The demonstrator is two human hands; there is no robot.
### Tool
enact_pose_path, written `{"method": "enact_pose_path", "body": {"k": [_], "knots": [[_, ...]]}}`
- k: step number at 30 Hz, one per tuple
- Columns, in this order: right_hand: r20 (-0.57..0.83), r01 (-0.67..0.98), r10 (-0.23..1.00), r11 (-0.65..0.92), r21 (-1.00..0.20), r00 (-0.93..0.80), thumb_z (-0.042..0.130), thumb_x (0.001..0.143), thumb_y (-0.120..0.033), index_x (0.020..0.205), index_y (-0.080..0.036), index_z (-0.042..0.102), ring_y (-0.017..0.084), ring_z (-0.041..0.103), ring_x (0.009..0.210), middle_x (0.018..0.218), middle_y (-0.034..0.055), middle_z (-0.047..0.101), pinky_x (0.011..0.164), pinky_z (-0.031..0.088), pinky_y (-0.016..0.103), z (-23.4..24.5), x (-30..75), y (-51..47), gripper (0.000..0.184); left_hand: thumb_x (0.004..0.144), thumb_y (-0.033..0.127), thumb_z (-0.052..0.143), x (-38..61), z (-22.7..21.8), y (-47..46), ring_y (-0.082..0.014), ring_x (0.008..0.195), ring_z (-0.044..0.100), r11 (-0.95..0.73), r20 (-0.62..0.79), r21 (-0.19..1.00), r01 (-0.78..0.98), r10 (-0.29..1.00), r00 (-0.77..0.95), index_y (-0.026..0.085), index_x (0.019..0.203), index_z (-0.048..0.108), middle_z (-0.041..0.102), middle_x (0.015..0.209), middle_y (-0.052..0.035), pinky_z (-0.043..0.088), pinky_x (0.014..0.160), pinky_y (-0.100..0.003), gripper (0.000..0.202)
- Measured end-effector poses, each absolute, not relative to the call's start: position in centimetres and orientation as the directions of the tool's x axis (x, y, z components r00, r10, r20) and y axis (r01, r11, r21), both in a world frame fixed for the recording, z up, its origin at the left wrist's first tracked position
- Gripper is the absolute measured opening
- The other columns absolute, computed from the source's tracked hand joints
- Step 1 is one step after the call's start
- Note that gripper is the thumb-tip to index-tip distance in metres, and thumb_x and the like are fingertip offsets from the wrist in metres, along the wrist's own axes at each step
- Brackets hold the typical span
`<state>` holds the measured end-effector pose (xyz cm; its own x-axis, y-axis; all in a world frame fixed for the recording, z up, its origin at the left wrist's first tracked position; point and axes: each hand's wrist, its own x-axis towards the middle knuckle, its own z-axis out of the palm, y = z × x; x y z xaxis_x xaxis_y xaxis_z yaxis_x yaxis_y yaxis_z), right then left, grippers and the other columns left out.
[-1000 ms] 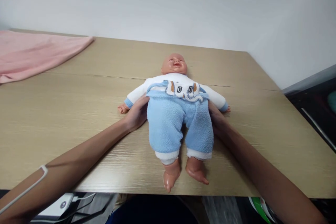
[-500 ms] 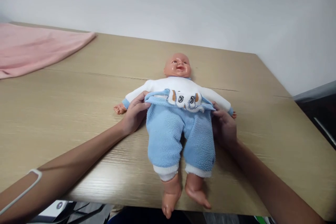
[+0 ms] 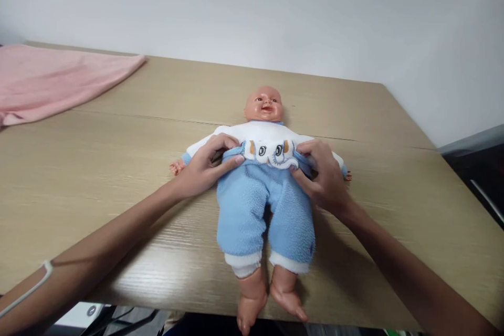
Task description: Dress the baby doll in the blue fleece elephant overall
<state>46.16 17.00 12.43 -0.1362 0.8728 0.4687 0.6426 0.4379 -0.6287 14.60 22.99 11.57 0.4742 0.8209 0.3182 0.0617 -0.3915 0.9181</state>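
Observation:
A baby doll (image 3: 263,104) lies on its back in the middle of the wooden table (image 3: 118,168), feet over the near edge. It wears a white top and blue fleece overalls (image 3: 262,210) with an elephant face on the bib. My left hand (image 3: 205,168) pinches the overalls' left strap beside the bib. On the other side, my right hand (image 3: 321,176) pinches the right strap. Both hands rest on the doll's chest.
A pink cloth (image 3: 51,81) is spread at the table's far left corner. A white wall stands behind the table. Cables and a white device (image 3: 94,312) lie below the near edge, and dark furniture (image 3: 478,168) stands on the right.
Both hands moved from the doll's sides up onto its chest and took hold of the overalls' straps by the bib. The doll sits slightly nearer to me.

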Motion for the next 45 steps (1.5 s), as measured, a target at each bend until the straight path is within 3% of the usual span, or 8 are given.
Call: {"method": "enact_pose_path", "body": {"k": [3,7,12,20,25,30,38,45], "knots": [[0.199,0.378,0.974,0.226,-0.898,-0.108,0.080,0.098,-0.047,0.108,-0.028,0.061,0.024,0.064,0.089,0.099,0.0021,0.072,0.082,0.052,0.038,12.9,46.1,19.0,0.028,0.109,0.064,0.070,15.1,11.6,23.6,-0.0147,0.069,0.045,-0.213,0.170,0.976,0.050,0.882,0.440,0.027,0.109,0.055,0.055,0.082,0.0047,0.038,0.062,-0.028,0.040],[-0.063,0.184,0.997,-0.054,-0.982,-0.046,0.092,0.083,-0.071,0.106,-0.027,0.067,0.021,0.065,0.081,0.096,0.0017,0.079,0.069,0.048,0.032,12.1,46.3,20.9,0.056,0.107,0.068,0.068,16.0,11.6,24.0,-0.0147,0.059,0.034,-0.139,0.061,0.969,0.206,0.937,0.344,0.029,0.112,0.052,0.048,0.071,0.0088,0.025,0.054,-0.029,0.042],[0.073,0.327,0.997,0.066,-0.943,0.009,0.082,0.093,-0.080,0.097,-0.025,0.072,0.022,0.065,0.083,0.090,0.0025,0.076,0.074,0.051,0.034,10.3,46.8,19.6,0.056,0.111,0.061,0.061,15.5,10.8,23.2,-0.0180,0.068,0.046,-0.294,0.152,0.837,0.461,0.935,0.321,0.025,0.102,0.062,0.052,0.074,0.0046,0.031,0.068,-0.035,0.037],[0.063,0.331,0.997,0.042,-0.943,0.054,0.074,0.099,-0.080,0.096,-0.027,0.070,0.022,0.058,0.082,0.086,0.0001,0.063,0.078,0.054,0.036,8.1,47.9,15.5,0.054,0.100,0.047,0.064,13.7,8.6,21.0,-0.0304,0.093,0.055,-0.316,0.185,0.826,0.467,0.934,0.306,0.026,0.087,0.056,0.061,0.087,-0.0031,0.041,0.087,-0.042,0.026],[-0.021,-0.036,0.988,-0.015,-0.999,0.156,0.077,0.098,-0.077,0.106,-0.031,0.070,0.025,0.067,0.094,0.096,0.0005,0.070,0.086,0.061,0.040,7.1,46.5,15.7,0.047,0.101,0.056,0.074,14.6,8.4,20.2,-0.0259,0.100,0.059,0.008,-0.026,0.997,0.080,0.972,0.234,0.024,0.103,0.069,0.067,0.101,-0.0022,0.049,0.092,-0.037,0.033],[-0.126,-0.232,0.980,-0.088,-0.969,0.155,0.076,0.101,-0.072,0.113,-0.032,0.070,0.031,0.075,0.111,0.113,0.0030,0.079,0.097,0.065,0.048,7.3,45.5,15.9,0.042,0.094,0.068,0.087,16.4,8.5,19.6,-0.0239,0.106,0.067,0.198,-0.138,0.929,-0.314,0.969,0.203,0.025,0.117,0.072,0.074,0.116,-0.0049,0.057,0.091,-0.033,0.051],[-0.159,-0.229,0.965,-0.110,-0.967,0.208,0.079,0.096,-0.077,0.107,-0.033,0.067,0.027,0.070,0.087,0.093,0.0001,0.072,0.078,0.065,0.044,7.0,46.1,16.1,0.047,0.093,0.065,0.091,16.0,8.3,21.2,-0.0165,0.084,0.052,0.122,-0.055,0.942,-0.312,0.975,0.216,0.024,0.107,0.069,0.060,0.093,0.0013,0.048,0.075,-0.026,0.049],[0.039,-0.010,0.965,0.043,-0.999,0.259,0.075,0.099,-0.079,0.094,-0.031,0.063,0.022,0.054,0.076,0.084,-0.0004,0.058,0.070,0.058,0.038,7.3,46.4,16.7,0.050,0.097,0.059,0.085,15.7,7.2,21.7,-0.0176,0.079,0.047,0.138,-0.063,0.943,-0.301,0.967,0.246,0.023,0.099,0.066,0.054,0.087,0.0012,0.043,0.070,-0.028,0.041]]}}
